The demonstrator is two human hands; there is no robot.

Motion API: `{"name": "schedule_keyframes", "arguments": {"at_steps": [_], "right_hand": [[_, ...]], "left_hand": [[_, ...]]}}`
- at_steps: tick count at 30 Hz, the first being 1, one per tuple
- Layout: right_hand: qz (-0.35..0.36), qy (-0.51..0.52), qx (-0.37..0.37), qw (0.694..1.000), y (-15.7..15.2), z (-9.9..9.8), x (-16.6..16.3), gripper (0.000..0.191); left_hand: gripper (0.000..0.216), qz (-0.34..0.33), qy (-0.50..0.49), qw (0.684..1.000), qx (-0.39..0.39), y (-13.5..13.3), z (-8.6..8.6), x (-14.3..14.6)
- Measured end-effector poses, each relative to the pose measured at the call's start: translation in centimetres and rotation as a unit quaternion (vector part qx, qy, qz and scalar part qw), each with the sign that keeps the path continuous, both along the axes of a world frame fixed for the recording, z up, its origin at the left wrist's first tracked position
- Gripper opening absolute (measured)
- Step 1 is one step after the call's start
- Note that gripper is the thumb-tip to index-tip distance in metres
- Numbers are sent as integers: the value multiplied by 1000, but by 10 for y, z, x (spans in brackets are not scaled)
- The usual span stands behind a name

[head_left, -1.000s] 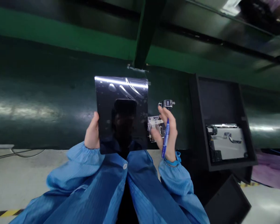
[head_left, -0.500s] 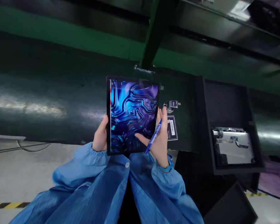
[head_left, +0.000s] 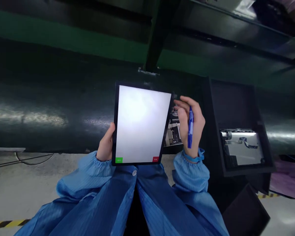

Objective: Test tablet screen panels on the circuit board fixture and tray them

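I hold a tablet-like screen panel (head_left: 142,124) upright in front of me. Its display glows plain white, with a small green box at the lower left corner and a red one at the lower right. My left hand (head_left: 105,146) grips its left edge, thumb on the front. My right hand (head_left: 190,126) is at the right edge, fingers curled round a blue pen (head_left: 190,127) that points down. A bare circuit part with a label (head_left: 174,132) shows just behind the panel's right edge. Both arms wear blue cleanroom sleeves.
A black open box (head_left: 236,131) stands at the right with a silvery panel back and ribbon cable (head_left: 241,146) inside. A dark glossy conveyor surface (head_left: 51,108) runs across behind. Below lie a pale floor with yellow-black tape (head_left: 5,224) and a black tray (head_left: 245,213).
The screen went from dark, to a blue-purple swirl, to plain white. My right hand left the screen's face and rose to the right edge, the pen now pointing down.
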State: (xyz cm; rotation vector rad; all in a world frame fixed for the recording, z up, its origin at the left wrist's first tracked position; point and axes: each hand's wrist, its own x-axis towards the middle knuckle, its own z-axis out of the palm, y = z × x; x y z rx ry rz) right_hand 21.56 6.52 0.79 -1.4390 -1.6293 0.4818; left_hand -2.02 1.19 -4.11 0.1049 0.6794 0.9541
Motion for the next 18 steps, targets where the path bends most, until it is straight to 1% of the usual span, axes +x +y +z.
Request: {"name": "schedule_keyframes", "arguments": {"at_steps": [2, 4, 5, 6, 8, 9, 11, 13, 15, 18], "right_hand": [[-12, -112, -5, 994, 15, 15, 6, 28], [-13, -225, -4, 974, 21, 25, 8, 26], [-20, -276, 10, 961, 21, 28, 7, 27], [-28, -320, 34, 946, 18, 31, 6, 29], [-23, -378, 114, 919, 5, 35, 2, 26], [0, -390, 165, 906, -3, 36, 1, 22], [67, -383, 252, 886, -21, 40, 2, 12], [117, -362, 308, 872, -37, 44, 7, 7], [127, -353, 319, 870, -46, 46, 15, 7], [123, -340, 290, 886, -53, 44, 24, 13]], "left_hand": [[60, -5, 26, 999, -23, -4, -2, 0], [57, 8, 56, 998, -37, -7, -3, 1], [56, 14, 66, 997, -36, -8, -2, 2], [55, 17, 70, 997, -29, -8, -1, 2], [54, 12, 59, 998, -12, -8, 2, 3], [54, 6, 44, 999, -6, -8, 3, 3], [55, -3, 16, 1000, -5, -8, 5, 2], [54, 11, 10, 1000, -9, -10, 6, 1], [50, 35, 27, 999, -14, -13, 7, -1], [46, 46, 45, 998, -15, -17, 9, -3]]}}
